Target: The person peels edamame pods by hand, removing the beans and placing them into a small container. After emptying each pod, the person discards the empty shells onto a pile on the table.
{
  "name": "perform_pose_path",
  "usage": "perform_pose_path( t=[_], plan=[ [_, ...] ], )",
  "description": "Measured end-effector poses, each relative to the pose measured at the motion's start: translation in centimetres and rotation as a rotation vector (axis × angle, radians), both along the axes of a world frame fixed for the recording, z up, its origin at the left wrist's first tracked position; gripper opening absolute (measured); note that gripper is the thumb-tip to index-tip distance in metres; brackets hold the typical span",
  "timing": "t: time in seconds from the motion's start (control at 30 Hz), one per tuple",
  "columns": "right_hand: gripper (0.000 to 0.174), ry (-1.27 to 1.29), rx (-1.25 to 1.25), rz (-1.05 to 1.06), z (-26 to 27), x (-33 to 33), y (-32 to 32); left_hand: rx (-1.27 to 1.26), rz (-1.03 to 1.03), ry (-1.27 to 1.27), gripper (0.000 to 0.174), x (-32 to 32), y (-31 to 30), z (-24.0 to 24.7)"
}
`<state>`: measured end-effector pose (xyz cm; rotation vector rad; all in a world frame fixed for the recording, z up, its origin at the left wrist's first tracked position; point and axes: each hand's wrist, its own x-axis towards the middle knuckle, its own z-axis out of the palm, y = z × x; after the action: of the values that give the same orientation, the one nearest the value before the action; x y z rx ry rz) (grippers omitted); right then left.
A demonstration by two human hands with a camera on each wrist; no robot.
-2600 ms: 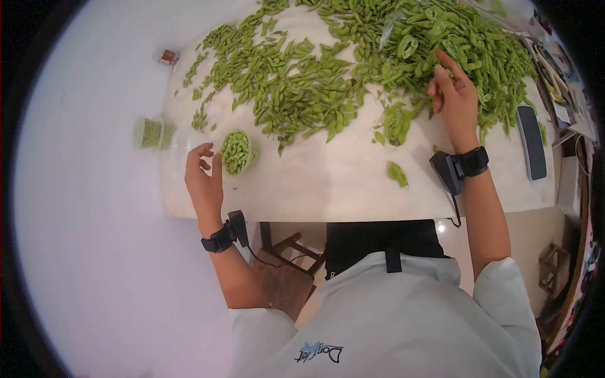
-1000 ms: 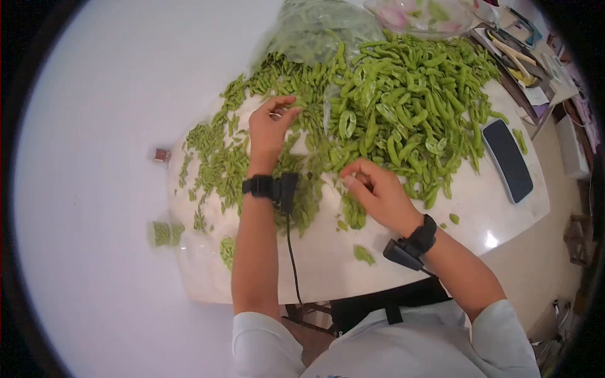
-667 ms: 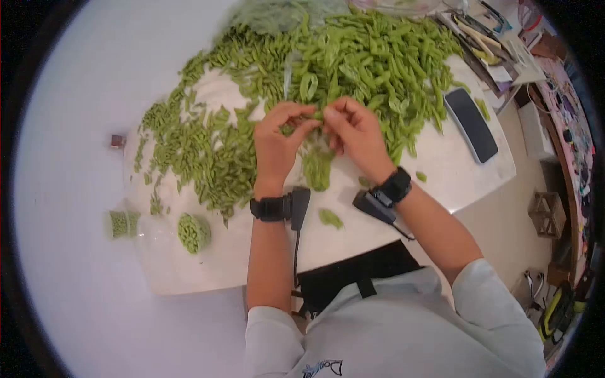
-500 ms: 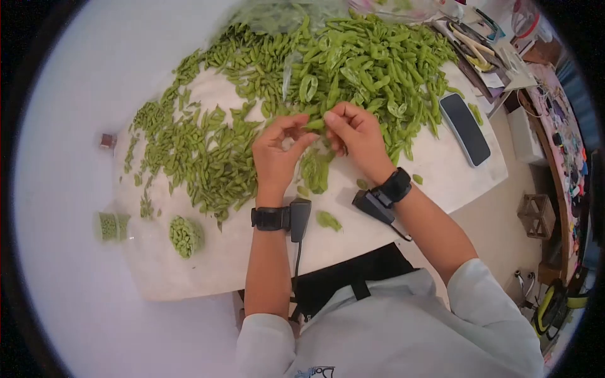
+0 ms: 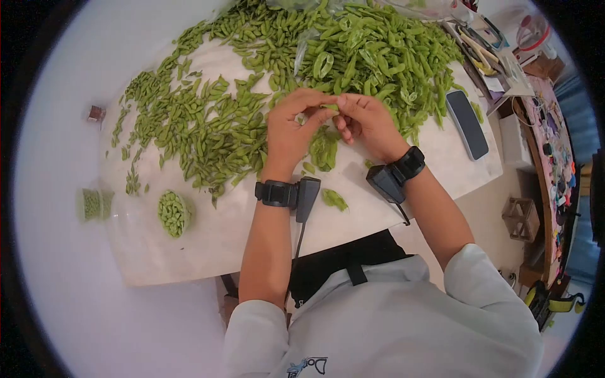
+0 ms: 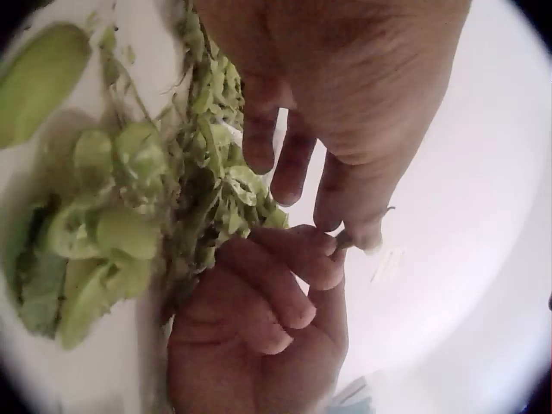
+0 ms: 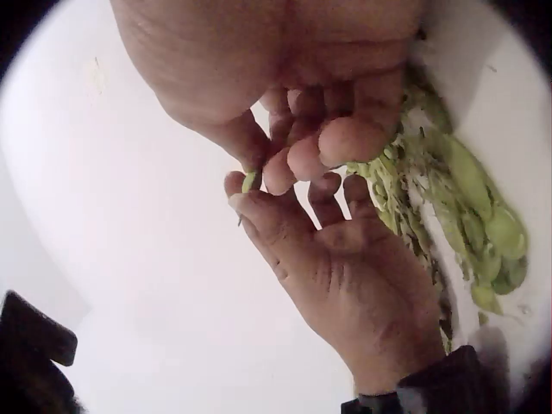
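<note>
Both hands meet over the near edge of the soybean pods. My left hand (image 5: pixel 290 132) and my right hand (image 5: pixel 375 126) pinch one green soybean pod (image 5: pixel 330 108) between thumbs and forefingers. In the right wrist view a small part of the pod (image 7: pixel 250 182) shows between the fingertips; the rest is covered. Fingers of the right hand (image 6: pixel 250 328) curl toward the palm in the left wrist view. Just below the hands lies a little heap of flattened pods (image 5: pixel 324 151). A round tub (image 5: pixel 173 214) of shelled beans stands to the left.
A big pile of pods (image 5: pixel 391 57) rises at the back right, with more pods (image 5: pixel 214 126) spread leftward. A phone (image 5: pixel 467 125) lies near the right edge. At the far left is a clear container (image 5: pixel 91 205) of beans. One loose pod (image 5: pixel 334 200) lies near the front.
My left hand has left the tub's side and moved right; my right hand has come down from the big pile. They have met on a pod, and the head view has shifted.
</note>
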<state>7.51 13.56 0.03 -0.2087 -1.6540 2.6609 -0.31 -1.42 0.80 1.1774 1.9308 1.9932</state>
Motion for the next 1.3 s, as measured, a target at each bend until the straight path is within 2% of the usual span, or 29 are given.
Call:
perform_pose_path(
  t=[0.1, 0.3, 0.5, 0.6, 0.7, 0.8, 0.9, 1.0, 1.1, 1.13, 1.3],
  plan=[
    [0.023, 0.02, -0.042, 0.01, -0.3, -0.2, 0.2, -0.017, 0.03, 0.007, 0.014, -0.1, 0.1, -0.6],
    [0.02, 0.107, 0.035, -0.178, -0.2, -0.2, -0.5, 0.097, 0.112, -0.182, 0.009, 1.1, 1.7, -0.9],
    [0.016, 0.238, 0.259, -0.379, -0.5, -0.1, -1.0, 0.123, 0.082, -0.342, 0.009, 1.3, 2.1, -1.8],
    [0.014, 0.237, 0.303, -0.404, 0.0, 0.1, -1.3, 0.078, 0.077, -0.472, 0.01, 1.0, 2.0, -1.7],
    [0.013, 0.285, 0.295, -0.495, 0.4, 0.5, -1.0, -0.139, 0.076, -0.149, 0.009, 0.8, 2.1, -2.0],
    [0.011, 0.309, 0.309, -0.654, 1.2, 0.2, 0.4, -0.181, 0.063, -0.124, 0.01, 0.9, 1.7, -1.6],
    [0.02, 0.358, 0.594, -0.761, 0.8, -0.6, 0.9, 0.0, 0.094, -0.302, 0.015, 1.1, 1.7, -0.7],
    [0.023, 0.268, 0.359, -0.687, 1.3, -0.2, 0.2, 0.063, 0.067, -0.329, 0.02, 0.7, 1.5, -1.1],
    [0.02, 0.198, 0.349, -0.393, 0.6, 0.2, 0.7, 0.075, 0.075, -0.396, 0.022, 0.8, 1.6, -1.1],
    [0.017, 0.198, 0.302, -0.379, 0.6, 0.3, 0.2, 0.073, 0.064, -0.397, 0.022, 0.7, 1.6, -1.2],
    [0.019, 0.187, 0.394, -0.303, 0.9, 0.3, -0.4, 0.099, 0.035, -0.451, 0.022, 0.3, 1.5, -1.5]
  ],
)
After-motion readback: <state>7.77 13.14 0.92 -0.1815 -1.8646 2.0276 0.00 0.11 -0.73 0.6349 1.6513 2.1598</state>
